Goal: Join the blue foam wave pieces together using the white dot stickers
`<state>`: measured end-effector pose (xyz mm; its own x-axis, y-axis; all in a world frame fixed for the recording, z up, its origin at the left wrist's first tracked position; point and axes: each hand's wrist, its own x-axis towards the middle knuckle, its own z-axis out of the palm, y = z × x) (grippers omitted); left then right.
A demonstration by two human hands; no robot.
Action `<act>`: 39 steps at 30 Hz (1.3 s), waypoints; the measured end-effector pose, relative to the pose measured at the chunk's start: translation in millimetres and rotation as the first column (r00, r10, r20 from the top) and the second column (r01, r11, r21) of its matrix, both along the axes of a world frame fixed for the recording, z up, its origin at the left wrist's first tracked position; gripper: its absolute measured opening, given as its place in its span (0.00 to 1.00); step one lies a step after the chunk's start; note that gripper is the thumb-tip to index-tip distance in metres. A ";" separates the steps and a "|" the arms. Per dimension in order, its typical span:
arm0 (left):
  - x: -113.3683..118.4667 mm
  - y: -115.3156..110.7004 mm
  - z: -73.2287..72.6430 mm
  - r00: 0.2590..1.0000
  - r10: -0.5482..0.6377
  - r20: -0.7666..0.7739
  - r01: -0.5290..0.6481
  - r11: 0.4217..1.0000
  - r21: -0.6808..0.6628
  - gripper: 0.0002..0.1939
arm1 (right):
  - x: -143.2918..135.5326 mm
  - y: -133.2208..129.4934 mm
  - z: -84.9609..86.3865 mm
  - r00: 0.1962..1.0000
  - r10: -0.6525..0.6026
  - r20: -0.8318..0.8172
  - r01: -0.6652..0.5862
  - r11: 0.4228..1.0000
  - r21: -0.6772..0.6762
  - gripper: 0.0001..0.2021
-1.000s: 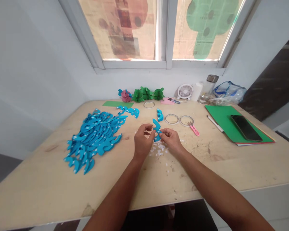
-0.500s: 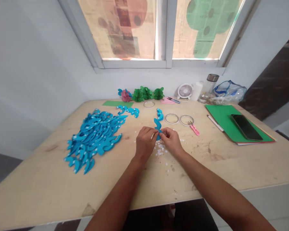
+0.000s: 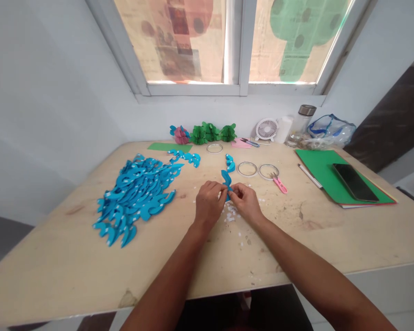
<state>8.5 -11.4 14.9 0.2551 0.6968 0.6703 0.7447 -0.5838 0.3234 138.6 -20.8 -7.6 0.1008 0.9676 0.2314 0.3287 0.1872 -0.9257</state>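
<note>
A curved blue paper piece (image 3: 226, 177) is pinched between both hands at the middle of the table. My left hand (image 3: 209, 200) grips its left edge, and my right hand (image 3: 244, 198) has its fingertips on the right edge. The lower part of the piece is partly hidden by the fingers. Small white paper scraps (image 3: 231, 212) lie scattered just below the hands. Beyond them rests another blue paper piece (image 3: 230, 163) with white tabs. To the left spreads a big pile of blue paper pieces (image 3: 138, 188), with a smaller group (image 3: 186, 157) behind it.
Tape rolls (image 3: 247, 169) and pink-handled snips (image 3: 278, 182) lie right of the hands. Farther right are a white pen (image 3: 309, 176), green sheets (image 3: 313, 168) and a phone (image 3: 354, 182). Along the wall stand green paper ornaments (image 3: 211, 132), a small fan (image 3: 267, 130) and a bottle (image 3: 301, 120).
The view has shifted very slightly. Both hands stay in place on the blue paper piece, whose upper end has tilted a little.
</note>
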 end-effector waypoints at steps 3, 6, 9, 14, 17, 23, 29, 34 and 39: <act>-1.0 0.3 0.5 1.000 -0.027 -0.003 0.027 0.999 -0.024 0.07 | 0.7 1.1 -2.1 1.000 -0.007 0.002 0.007 1.000 -0.006 0.06; -1.6 0.7 0.5 1.000 -0.029 -0.007 0.028 0.999 -0.040 0.07 | 1.3 1.6 -3.1 0.999 -0.017 0.029 0.017 1.000 -0.005 0.05; -1.3 1.0 -0.3 1.000 -0.025 -0.015 0.025 0.999 -0.044 0.08 | 1.3 1.1 -3.0 0.998 -0.021 0.058 0.021 1.000 -0.001 0.06; -0.9 1.1 -1.3 1.000 -0.016 -0.011 0.016 0.999 -0.031 0.08 | 0.9 -0.1 -2.4 0.998 -0.013 0.062 0.013 1.000 0.002 0.07; -1.6 1.3 -1.0 1.000 -0.019 0.000 0.019 0.999 -0.042 0.07 | 1.0 0.3 -3.0 0.998 -0.013 0.062 0.013 1.000 0.000 0.07; -3.5 2.2 -0.9 0.998 -0.058 0.000 0.058 0.996 -0.071 0.08 | 1.6 1.1 -3.6 0.995 -0.034 0.092 0.035 0.999 -0.010 0.06; -2.1 1.6 -0.5 0.998 -0.054 -0.024 0.052 0.997 -0.065 0.10 | 1.4 0.9 -3.8 0.995 -0.034 0.099 0.035 0.999 -0.011 0.06; -1.8 3.0 -2.1 0.998 -0.058 -0.001 0.058 0.994 -0.097 0.09 | 0.9 0.8 -2.3 0.998 -0.021 0.055 0.022 1.000 -0.019 0.06; -3.3 5.2 -4.8 0.996 -0.059 0.067 0.068 0.986 -0.152 0.07 | 0.4 0.1 1.2 1.000 -0.009 -0.008 0.009 0.999 -0.033 0.07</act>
<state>5.2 -6.2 10.1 0.2636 0.7768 0.5720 0.6834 -0.5689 0.4575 139.0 -20.7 -6.4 0.1116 0.9738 0.1983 0.3222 0.1533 -0.9342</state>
